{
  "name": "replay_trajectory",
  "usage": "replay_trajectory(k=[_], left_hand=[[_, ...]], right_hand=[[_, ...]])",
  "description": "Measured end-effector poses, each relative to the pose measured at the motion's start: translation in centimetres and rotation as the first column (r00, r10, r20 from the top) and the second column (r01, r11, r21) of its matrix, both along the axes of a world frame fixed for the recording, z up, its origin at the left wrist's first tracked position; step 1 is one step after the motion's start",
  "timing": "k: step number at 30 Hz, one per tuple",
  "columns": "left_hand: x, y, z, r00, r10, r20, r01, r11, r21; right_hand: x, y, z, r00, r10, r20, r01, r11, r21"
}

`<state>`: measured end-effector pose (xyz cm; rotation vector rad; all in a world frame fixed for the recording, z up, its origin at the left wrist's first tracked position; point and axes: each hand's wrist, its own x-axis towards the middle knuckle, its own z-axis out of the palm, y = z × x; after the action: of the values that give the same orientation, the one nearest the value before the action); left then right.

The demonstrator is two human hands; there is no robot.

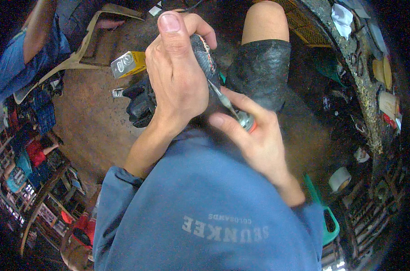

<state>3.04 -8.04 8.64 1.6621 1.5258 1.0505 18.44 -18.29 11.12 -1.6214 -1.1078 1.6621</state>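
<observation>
My left hand [178, 77] is raised in front of my chest, closed around a dark shoe [204, 56] with its thumb on top. Pale and orange stitching shows along the shoe's edge; my palm and fingers hide most of it. My right hand [263, 135], slightly blurred, pinches a round metal lid [247, 121] with an orange-red rim. From this lid a thin brush [226, 100] reaches up to the shoe, its tip at or very near the edge beside my left palm.
A yellow tin [139, 62] with a metal top stands beyond my left wrist, near black objects [141, 106] on the brown floor. At upper left sits another person in blue [29, 63]. A cluttered bench edge [358, 86] curves along the right, above a tape roll [339, 179].
</observation>
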Motion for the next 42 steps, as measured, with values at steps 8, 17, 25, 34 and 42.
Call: replay_trajectory(k=[8,17,25,34,42], left_hand=[[-0.1,0.0,-0.2,1.000,-0.010,0.010,0.011,0.999,-0.037],[-0.6,0.1,-0.5,0.998,-0.030,0.047,0.033,0.998,-0.057],[-0.3,-0.1,-0.3,0.999,-0.036,0.024,0.037,0.998,-0.040],[0.4,0.2,-0.3,1.000,0.003,0.028,-0.003,1.000,0.009],[2.1,0.9,-1.5,0.995,-0.036,-0.090,0.039,0.998,0.039]], right_hand=[[0.0,0.0,-0.3,1.000,-0.005,0.024,0.005,1.000,0.007],[-0.1,0.0,-0.1,1.000,0.001,0.005,-0.001,1.000,0.001],[0.2,0.1,-0.8,0.997,0.010,0.072,-0.017,0.995,0.099],[1.5,1.4,-0.3,0.957,-0.171,-0.234,0.142,0.981,-0.132],[-0.2,2.2,-2.2,0.848,-0.510,-0.142,0.525,0.777,0.346]])
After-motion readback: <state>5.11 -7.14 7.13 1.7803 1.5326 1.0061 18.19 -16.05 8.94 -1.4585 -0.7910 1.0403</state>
